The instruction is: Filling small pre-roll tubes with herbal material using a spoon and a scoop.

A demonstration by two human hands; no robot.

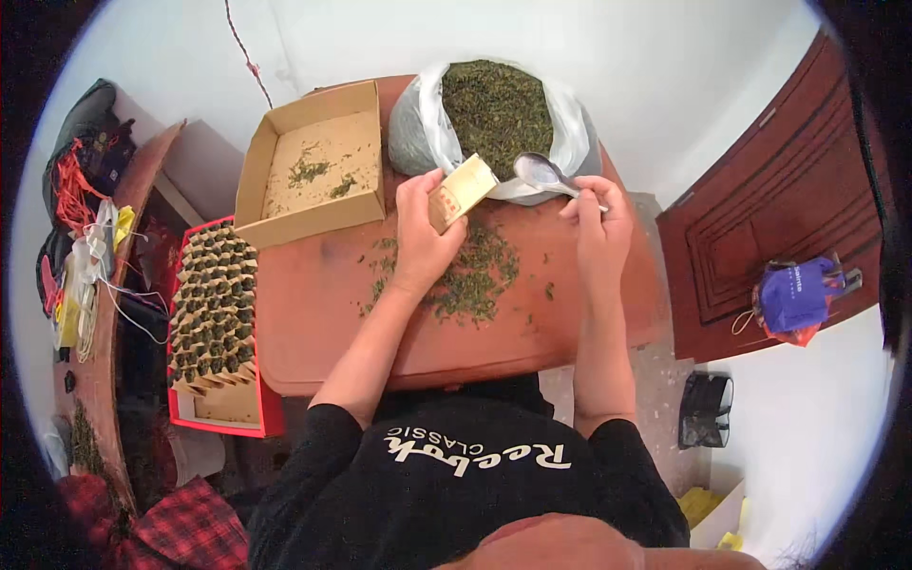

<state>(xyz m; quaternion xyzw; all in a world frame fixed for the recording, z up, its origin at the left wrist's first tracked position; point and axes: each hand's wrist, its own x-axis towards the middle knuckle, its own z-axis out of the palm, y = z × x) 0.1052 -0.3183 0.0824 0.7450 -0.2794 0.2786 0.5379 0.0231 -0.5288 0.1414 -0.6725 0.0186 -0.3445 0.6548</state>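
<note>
My left hand (426, 239) grips a small cream paper packet (464, 191) with red printing, tilted up to the right. In my right hand (600, 214) is a metal spoon (545, 174), its bowl pointing left near the packet's upper end. I cannot tell whether the spoon's bowl holds anything. Just beyond both hands stands a white plastic bag (434, 117), rolled back around a heap of dried green leaves (497, 107). Loose leaf bits (474, 278) lie scattered on the reddish-brown table (320, 335) beneath my hands.
A shallow cardboard box (306, 228) with leaf crumbs sits at the table's back left. Left of the table, a red box (267, 413) holds rows of filled paper packets (214, 299). A cluttered wooden shelf (107, 342) lies farther left. At right is a brown door (769, 192) with a purple bag (796, 296).
</note>
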